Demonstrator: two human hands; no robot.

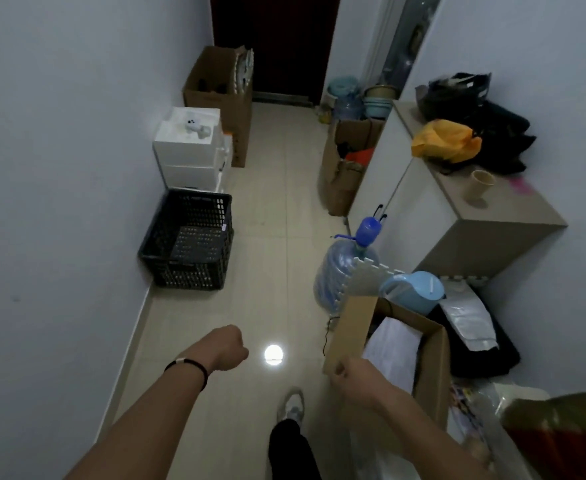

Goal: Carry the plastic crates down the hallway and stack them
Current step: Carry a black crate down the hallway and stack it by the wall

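Observation:
A black perforated plastic crate [188, 239] stands on the tiled floor against the left wall, with what looks like a second crate nested inside it. My left hand [228, 347] hangs in front of me, below and right of the crate, fingers curled and holding nothing. My right hand [350, 375] is at the same height, fingers curled and empty, in front of a flap of an open cardboard box [426, 368]. Both hands are well short of the crate.
White boxes [189, 150] and a tall cardboard box [220, 98] line the left wall past the crate. On the right stand a water jug with a blue pump [347, 268], a cabinet [468, 216] with bags, and another cardboard box [347, 168]. A dark door [277, 43] ends the hallway.

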